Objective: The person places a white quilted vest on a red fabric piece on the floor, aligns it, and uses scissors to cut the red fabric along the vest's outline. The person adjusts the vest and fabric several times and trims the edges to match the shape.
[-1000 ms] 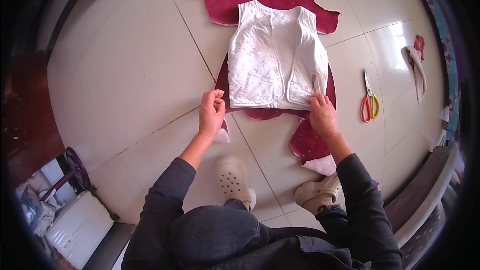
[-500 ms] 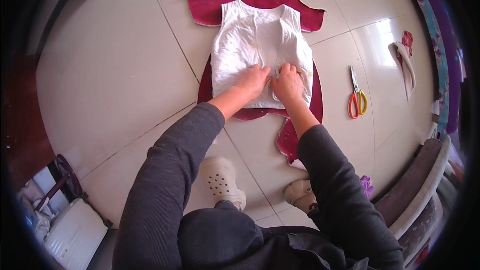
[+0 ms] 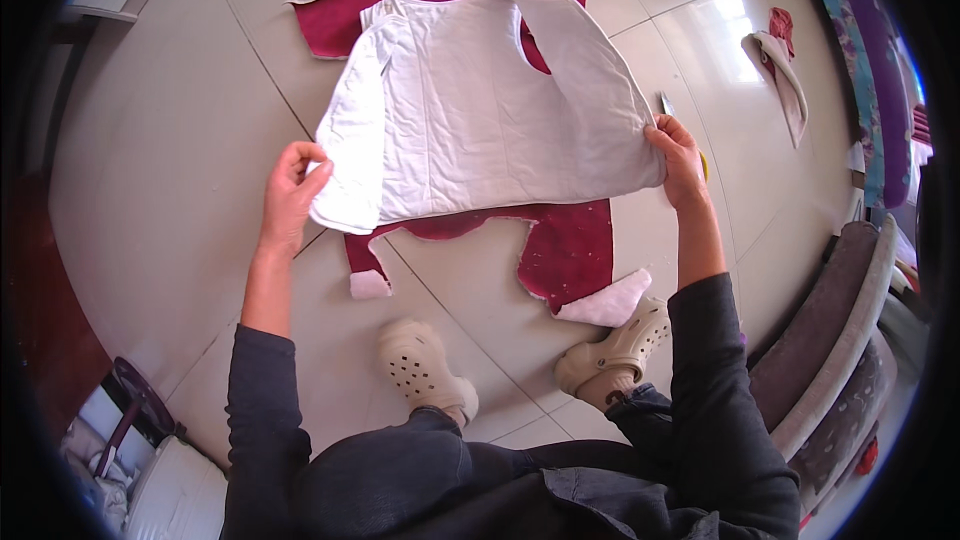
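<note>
A white quilted vest [image 3: 470,110] is spread with its front panels pulled wide apart, showing the plain inner side. My left hand [image 3: 293,190] pinches the lower corner of the left panel. With fingers closed on the lower corner of the other panel, my right hand [image 3: 680,152] holds it out to the right. Under the vest, on the floor, lies a dark red fabric piece [image 3: 575,250] with pale fleecy backing folded up at its lower corners. Scissors [image 3: 667,103] lie just beyond my right hand, mostly hidden by it and the vest.
Light floor tiles [image 3: 180,160] surround the fabric. A beige and reddish scrap [image 3: 783,80] lies at the far right. Grey cushioned edging [image 3: 820,325] stands at the lower right, and a white case [image 3: 180,490] at the lower left. My beige clogs [image 3: 425,365] are near the fabric's lower edge.
My hands have moved apart from the vest's middle, drawing its two front panels open to either side. The inner side now shows. The view has shifted slightly.
</note>
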Tool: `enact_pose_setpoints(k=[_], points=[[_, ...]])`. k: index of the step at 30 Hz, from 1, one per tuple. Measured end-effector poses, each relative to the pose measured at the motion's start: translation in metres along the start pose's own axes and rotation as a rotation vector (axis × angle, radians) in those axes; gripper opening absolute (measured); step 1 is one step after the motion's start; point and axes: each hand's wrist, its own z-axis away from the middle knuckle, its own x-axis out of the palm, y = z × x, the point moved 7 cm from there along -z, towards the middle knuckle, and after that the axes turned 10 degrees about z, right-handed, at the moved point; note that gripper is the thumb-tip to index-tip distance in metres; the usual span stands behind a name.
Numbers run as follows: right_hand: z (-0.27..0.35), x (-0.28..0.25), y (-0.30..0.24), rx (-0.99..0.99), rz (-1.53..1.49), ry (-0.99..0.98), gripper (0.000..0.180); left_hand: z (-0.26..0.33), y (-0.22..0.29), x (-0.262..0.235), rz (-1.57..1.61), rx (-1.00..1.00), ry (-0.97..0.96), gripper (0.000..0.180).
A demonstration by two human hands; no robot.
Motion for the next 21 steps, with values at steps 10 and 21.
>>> enact_pose_setpoints(k=[10,21], points=[[-0.028,-0.021,0.052,0.125,0.392,0.167,0.022,-0.002,-0.047,-0.051,-0.004,-0.152,0.159,0.027],[-0.029,-0.026,0.081,0.176,0.327,0.143,0.021,0.014,-0.074,-0.103,0.105,-0.188,0.358,0.012]])
